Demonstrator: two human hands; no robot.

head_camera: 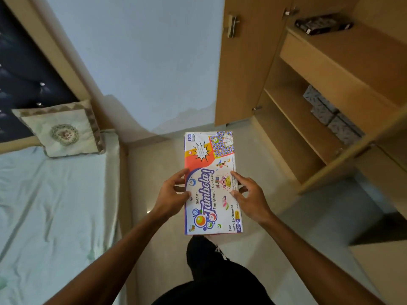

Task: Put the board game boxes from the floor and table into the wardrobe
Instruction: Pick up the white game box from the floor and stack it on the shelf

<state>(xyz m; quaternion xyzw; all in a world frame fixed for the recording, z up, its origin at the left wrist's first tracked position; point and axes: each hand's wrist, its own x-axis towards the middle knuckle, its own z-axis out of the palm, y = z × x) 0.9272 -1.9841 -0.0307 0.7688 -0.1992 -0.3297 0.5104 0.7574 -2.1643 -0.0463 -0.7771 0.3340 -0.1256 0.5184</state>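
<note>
A white, colourful Tambola board game box [211, 155] is held flat in front of me, above the floor, long side pointing away. My left hand [174, 194] grips its left edge, fingers on top. My right hand [251, 197] grips the right edge with the thumb and fingers on the lid. The open wooden wardrobe [330, 84] stands to the right. A dark box [323, 24] lies on its upper shelf.
Several grey patterned boxes [332, 115] sit on a lower wardrobe shelf. The open wardrobe door [248, 62] stands ahead. A bed [55, 194] with a pillow [63, 128] fills the left side. Beige floor [264, 164] runs between the bed and the wardrobe.
</note>
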